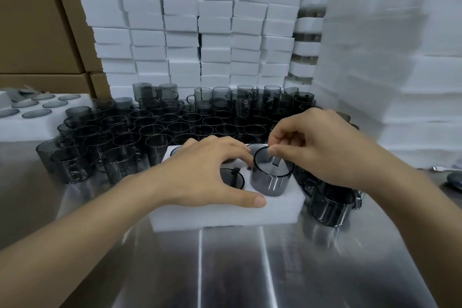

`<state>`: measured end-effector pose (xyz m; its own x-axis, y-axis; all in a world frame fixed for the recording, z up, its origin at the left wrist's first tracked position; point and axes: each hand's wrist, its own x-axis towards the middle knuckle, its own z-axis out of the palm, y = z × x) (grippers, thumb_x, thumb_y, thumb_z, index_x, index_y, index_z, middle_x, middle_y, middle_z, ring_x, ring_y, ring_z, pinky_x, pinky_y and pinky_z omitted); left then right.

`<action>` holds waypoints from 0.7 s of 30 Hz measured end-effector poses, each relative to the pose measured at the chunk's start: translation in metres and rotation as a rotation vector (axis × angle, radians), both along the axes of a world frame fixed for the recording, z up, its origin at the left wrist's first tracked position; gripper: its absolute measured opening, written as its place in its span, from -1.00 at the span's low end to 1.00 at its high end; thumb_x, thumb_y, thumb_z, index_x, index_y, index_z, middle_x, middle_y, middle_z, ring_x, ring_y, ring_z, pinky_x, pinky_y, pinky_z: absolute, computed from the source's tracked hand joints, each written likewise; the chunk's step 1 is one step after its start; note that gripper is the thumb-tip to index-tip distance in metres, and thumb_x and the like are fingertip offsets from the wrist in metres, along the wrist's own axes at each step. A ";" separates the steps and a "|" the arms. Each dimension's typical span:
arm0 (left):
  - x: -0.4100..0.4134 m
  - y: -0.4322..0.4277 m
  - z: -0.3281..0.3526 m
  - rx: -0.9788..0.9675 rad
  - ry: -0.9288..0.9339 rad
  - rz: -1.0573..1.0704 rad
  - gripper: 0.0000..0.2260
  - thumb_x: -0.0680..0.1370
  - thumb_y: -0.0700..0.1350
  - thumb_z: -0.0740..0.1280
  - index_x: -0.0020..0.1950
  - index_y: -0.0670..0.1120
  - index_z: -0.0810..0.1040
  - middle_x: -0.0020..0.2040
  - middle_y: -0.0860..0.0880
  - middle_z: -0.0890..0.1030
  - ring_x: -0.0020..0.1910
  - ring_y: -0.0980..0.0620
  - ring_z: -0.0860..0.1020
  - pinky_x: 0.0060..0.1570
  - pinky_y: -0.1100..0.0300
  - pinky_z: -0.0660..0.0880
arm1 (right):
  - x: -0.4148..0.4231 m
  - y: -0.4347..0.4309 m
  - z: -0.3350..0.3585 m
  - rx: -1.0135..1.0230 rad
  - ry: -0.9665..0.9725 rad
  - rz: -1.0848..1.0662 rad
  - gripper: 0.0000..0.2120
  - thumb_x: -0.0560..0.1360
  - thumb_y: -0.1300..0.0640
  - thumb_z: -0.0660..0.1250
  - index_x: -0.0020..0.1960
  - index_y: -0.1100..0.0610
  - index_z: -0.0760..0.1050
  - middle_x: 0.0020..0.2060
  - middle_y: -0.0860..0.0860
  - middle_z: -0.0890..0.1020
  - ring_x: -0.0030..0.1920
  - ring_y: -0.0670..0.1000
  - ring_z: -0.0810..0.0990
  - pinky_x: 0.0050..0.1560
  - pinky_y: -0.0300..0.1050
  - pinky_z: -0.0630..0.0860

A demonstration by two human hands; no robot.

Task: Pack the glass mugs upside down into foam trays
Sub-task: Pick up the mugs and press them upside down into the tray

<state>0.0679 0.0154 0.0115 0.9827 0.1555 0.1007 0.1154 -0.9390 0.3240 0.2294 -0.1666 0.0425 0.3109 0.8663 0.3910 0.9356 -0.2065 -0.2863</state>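
A: Head view, entry one?
B: Foam tray [225, 212], white, centre of the steel worktop [250, 270]; left hand [205, 172] laid over it, fingers spread and gripping nothing, thumb along its near edge.
A: Entry two?
B: Held mug [271, 180], smoky grey glass, at the tray's near right pocket; right hand [320, 147] pinches its top edge between thumb and forefinger; rim up or base up, cannot tell.
A: Remaining stock?
B: Seated mug [231, 177] sunk in the pocket just left; loose mugs [150, 130] crowded behind the tray; side mug [330, 205] just right of the tray; stacked foam trays [200, 20] behind; cardboard boxes [37, 20] far left.
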 end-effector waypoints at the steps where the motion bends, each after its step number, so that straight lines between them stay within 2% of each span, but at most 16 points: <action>1: -0.001 0.000 0.000 -0.006 -0.008 -0.007 -0.25 0.24 0.66 0.29 0.34 0.36 0.54 0.40 0.45 0.42 0.42 0.26 0.36 0.51 -0.09 0.25 | 0.001 0.000 -0.001 -0.010 -0.002 0.000 -0.81 0.58 0.05 0.50 -0.19 -0.13 0.63 -0.33 -0.36 0.61 -0.23 -0.29 0.58 -0.18 -0.49 0.41; 5: -0.001 0.003 0.001 -0.206 -0.118 -0.036 -0.42 0.31 0.56 0.41 0.28 0.41 0.58 0.28 0.37 0.54 0.36 0.25 0.47 0.45 -0.05 0.41 | 0.005 0.002 -0.003 -0.053 -0.009 -0.012 -0.87 0.61 0.03 0.48 -0.10 -0.15 0.69 -0.26 -0.41 0.61 -0.20 -0.32 0.57 -0.19 -0.48 0.40; 9: 0.003 0.003 0.000 -0.309 -0.271 -0.051 -0.59 0.38 0.44 0.47 0.16 0.34 0.69 0.19 0.29 0.65 0.26 0.24 0.59 0.34 0.04 0.51 | 0.006 0.005 -0.001 -0.062 -0.001 0.016 -0.90 0.61 -0.01 0.48 0.01 -0.22 0.74 -0.23 -0.15 0.69 -0.16 -0.16 0.61 -0.19 -0.29 0.49; 11: 0.004 0.005 -0.002 -0.325 -0.278 -0.051 -0.63 0.38 0.42 0.49 0.11 0.31 0.72 0.15 0.29 0.67 0.20 0.22 0.62 0.26 0.06 0.53 | 0.005 0.009 -0.002 -0.091 0.010 0.012 -0.90 0.62 -0.03 0.47 0.03 -0.24 0.73 -0.20 -0.11 0.70 -0.18 -0.14 0.62 -0.19 -0.20 0.53; 14: 0.005 0.009 -0.004 -0.331 -0.263 -0.038 -0.63 0.35 0.42 0.49 0.06 0.29 0.74 0.11 0.26 0.68 0.18 0.23 0.62 0.19 0.12 0.50 | 0.005 0.012 -0.006 -0.099 0.013 -0.047 -0.91 0.60 -0.06 0.48 -0.08 -0.14 0.71 -0.34 -0.14 0.63 -0.27 -0.19 0.59 -0.32 -0.29 0.40; 16: 0.005 0.011 -0.004 -0.324 -0.251 -0.038 -0.62 0.35 0.43 0.50 0.07 0.28 0.74 0.12 0.27 0.68 0.18 0.25 0.61 0.16 0.16 0.47 | 0.006 0.012 -0.007 -0.094 0.018 -0.066 -0.88 0.58 -0.08 0.50 -0.13 -0.11 0.69 -0.37 -0.14 0.63 -0.27 -0.19 0.60 -0.33 -0.32 0.39; 19: 0.004 0.010 -0.003 -0.309 -0.234 -0.050 -0.60 0.36 0.42 0.50 0.11 0.29 0.71 0.13 0.32 0.66 0.17 0.29 0.60 0.14 0.17 0.47 | 0.004 0.009 -0.008 -0.076 0.018 -0.051 -0.92 0.58 -0.07 0.51 -0.09 -0.14 0.68 -0.33 -0.16 0.63 -0.22 -0.21 0.61 -0.31 -0.33 0.44; 21: 0.003 0.008 -0.003 -0.315 -0.242 -0.062 -0.63 0.39 0.40 0.53 0.12 0.29 0.70 0.15 0.35 0.66 0.18 0.31 0.60 0.15 0.19 0.47 | 0.003 0.009 -0.010 -0.054 0.022 -0.020 -0.95 0.58 -0.04 0.52 -0.07 -0.16 0.69 -0.27 -0.17 0.64 -0.15 -0.24 0.59 -0.22 -0.35 0.47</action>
<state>0.0713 0.0235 0.0081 0.9449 0.1572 0.2872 -0.0530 -0.7921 0.6081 0.2319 -0.1580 0.0323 0.3362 0.8796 0.3367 0.9248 -0.2408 -0.2944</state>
